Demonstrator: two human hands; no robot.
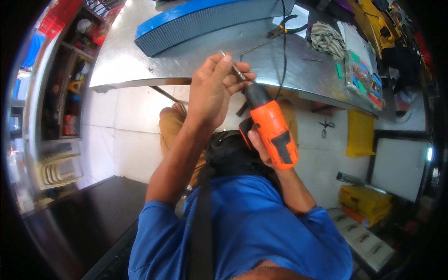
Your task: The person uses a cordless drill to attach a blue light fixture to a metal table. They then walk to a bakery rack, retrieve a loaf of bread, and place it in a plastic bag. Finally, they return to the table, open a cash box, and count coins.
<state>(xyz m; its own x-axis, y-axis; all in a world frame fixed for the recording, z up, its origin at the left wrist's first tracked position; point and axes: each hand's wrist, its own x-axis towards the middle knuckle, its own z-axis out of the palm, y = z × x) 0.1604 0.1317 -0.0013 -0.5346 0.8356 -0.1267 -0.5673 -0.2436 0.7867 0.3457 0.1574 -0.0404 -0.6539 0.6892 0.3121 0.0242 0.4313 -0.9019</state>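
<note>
My left hand (210,88) pinches a slim metal bit (239,73) between thumb and fingers, just past the near edge of a metal table (116,60). The lower end of the bit is close to the black chuck of an orange cordless drill (273,121); I cannot tell whether they touch. Wrapped round the drill's handle is my right hand (260,145), its fingers mostly hidden behind the tool. The drill tilts, its chuck pointing up and left towards the left fingers.
On the table lie a long blue ribbed piece (196,30), pliers (280,31), a striped rag (327,37) and a clear case of small parts (363,77). A black cable (284,51) hangs over the edge. Scissors (324,128) and yellow bags (366,203) are at the right.
</note>
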